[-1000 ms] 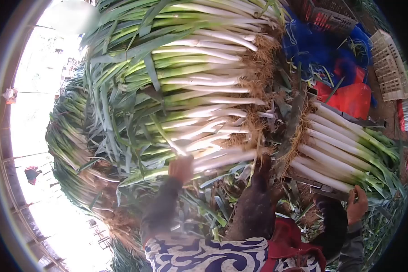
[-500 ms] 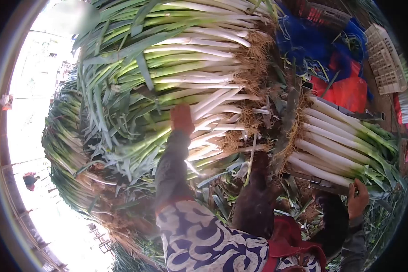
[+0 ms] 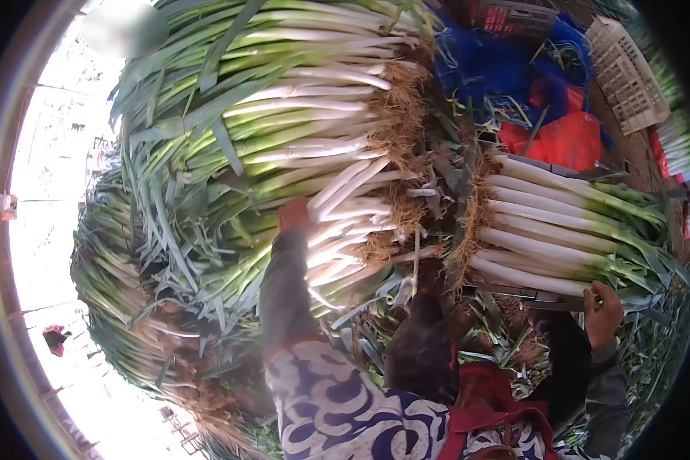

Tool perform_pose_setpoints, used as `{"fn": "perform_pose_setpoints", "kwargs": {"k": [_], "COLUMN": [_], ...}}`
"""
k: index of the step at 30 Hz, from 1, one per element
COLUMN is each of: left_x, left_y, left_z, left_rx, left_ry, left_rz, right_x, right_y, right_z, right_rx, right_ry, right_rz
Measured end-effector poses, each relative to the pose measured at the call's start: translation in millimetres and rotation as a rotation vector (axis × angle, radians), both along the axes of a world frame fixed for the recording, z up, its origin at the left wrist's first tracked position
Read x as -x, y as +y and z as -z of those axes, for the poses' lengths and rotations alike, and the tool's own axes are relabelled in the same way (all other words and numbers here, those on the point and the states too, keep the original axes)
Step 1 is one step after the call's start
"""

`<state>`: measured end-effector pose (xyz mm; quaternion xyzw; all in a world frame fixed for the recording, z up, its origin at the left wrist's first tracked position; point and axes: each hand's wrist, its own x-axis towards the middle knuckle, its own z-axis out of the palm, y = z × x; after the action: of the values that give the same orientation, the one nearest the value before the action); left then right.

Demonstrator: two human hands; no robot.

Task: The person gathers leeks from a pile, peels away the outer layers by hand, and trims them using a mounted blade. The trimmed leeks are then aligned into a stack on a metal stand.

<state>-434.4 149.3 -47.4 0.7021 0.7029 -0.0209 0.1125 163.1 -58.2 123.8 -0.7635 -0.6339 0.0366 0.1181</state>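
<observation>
My left hand (image 3: 295, 216) reaches into a big pile of leeks (image 3: 314, 107), its back toward me. The fingers are closed round the green part of a couple of leeks, whose white shanks (image 3: 349, 188) slant up to the right from the hand. My right hand (image 3: 604, 307) is at the near side of a row of leeks (image 3: 540, 238) lying in a metal frame (image 3: 560, 300). Its fingers are curled against the frame's edge and the nearest leek's green part; what lies between them is hidden. Roots of the row point left, leaves right.
At the back right are a cream plastic crate (image 3: 629, 73), blue netting (image 3: 483, 69) and red plastic bags (image 3: 563, 142). More leeks are stacked on the left (image 3: 123, 284). Trimmed leaves and roots litter the ground about my dark-clad legs (image 3: 422, 345).
The view has shifted, so most things appear farther left. My left hand has drawn slightly back with the slanting leeks. The right hand remains beside the framed row, its fingers a little higher.
</observation>
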Motion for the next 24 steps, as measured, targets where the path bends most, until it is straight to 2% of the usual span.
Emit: {"fn": "perform_pose_setpoints", "kwargs": {"k": [1, 2, 5, 6, 10, 14, 17, 18, 21, 23, 24], "left_x": [-2, 6, 3, 3, -7, -26, -28, -21, -6, 11, 11], "left_y": [-5, -13, -42, -46, -87, -122, -146, -152, -181, -193, -205], "left_z": [-7, 0, -29, -38, -86, -140, -190, -199, -272, -310, -339], "left_rx": [0.059, -0.003, 0.009, 0.111, -0.133, -0.146, -0.185, -0.249, -0.290, -0.442, -0.475], "left_ry": [-0.023, -0.029, 0.084, 0.025, -0.086, -0.206, -0.231, -0.325, -0.531, -0.523, -0.590], "left_rz": [-0.012, 0.031, 0.048, 0.039, 0.140, 0.098, 0.036, 0.079, 0.067, 0.104, 0.039], "right_x": [-3, -4, -2, -2, -5, -15, -17, -16, -15, 2, 9], "right_y": [0, -1, -3, -3, -4, -8, -12, -14, -16, -20, -24], "right_z": [-1, 0, 5, 5, 9, 20, 14, 11, 10, 3, -3], "right_rx": [-0.006, -0.007, 0.004, 0.006, -0.009, -0.035, -0.016, -0.006, -0.304, -0.345, -0.365], "right_ry": [-0.005, -0.005, -0.003, -0.008, -0.020, -0.057, -0.034, -0.020, 0.027, 0.159, 0.221], "right_rz": [0.002, -0.001, 0.032, 0.048, 0.100, 0.077, 0.042, 0.025, -0.162, -0.250, -0.289]}}
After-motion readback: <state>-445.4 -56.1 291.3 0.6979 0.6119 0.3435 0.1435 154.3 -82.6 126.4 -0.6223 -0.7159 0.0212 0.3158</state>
